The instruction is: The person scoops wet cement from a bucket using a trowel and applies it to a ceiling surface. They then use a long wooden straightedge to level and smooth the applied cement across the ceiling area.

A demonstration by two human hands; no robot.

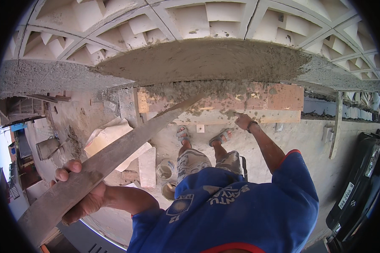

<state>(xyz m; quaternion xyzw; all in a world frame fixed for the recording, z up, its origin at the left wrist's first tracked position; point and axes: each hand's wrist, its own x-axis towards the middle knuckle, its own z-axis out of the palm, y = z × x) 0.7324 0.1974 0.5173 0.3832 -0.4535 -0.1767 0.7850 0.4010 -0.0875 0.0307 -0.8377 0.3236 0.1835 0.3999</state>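
Observation:
A long, flat, mortar-stained straightedge (126, 151) slants from the lower left up to the board under the wall. My left hand (90, 198) grips it near its lower end, fingers wrapped over its edge. Its far tip rests by loose wet mortar (223, 87) on the reddish board (278, 97). My right hand (243, 122) is at the front edge of that board, index finger stretched towards a dab of mortar; the other fingers look bent. I see nothing held in it. Wet mortar (198, 61) coats the middle of the wall band ahead.
Patterned breeze blocks (226, 19) rise above the mortar band. Two buckets (165, 169) stand left of my legs, beside a pale sack (107, 139). Farther left lies a tipped container (48, 148). At right are an upright wooden post (337, 126) and a black car (359, 181).

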